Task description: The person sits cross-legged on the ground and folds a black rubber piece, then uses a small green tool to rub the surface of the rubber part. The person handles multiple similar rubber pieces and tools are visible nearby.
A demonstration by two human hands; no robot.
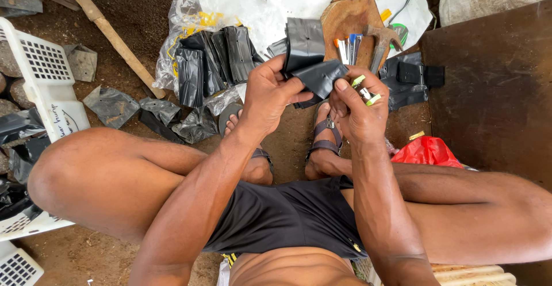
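Between my knees, above my sandalled feet, I hold a black plastic bag [315,74] in both hands. My left hand [269,97] clamps its left side, thumb across the front. My right hand [357,109] pinches the right edge, with a small green-tipped tool [364,91] tucked between the fingers. Just beyond lies a round wooden block [349,18] with a hammer [382,39] resting on it. Left of it, a stack of black bags [211,63] sits on clear plastic. A white crate [40,73] stands at far left, a red bag [426,151] by my right thigh.
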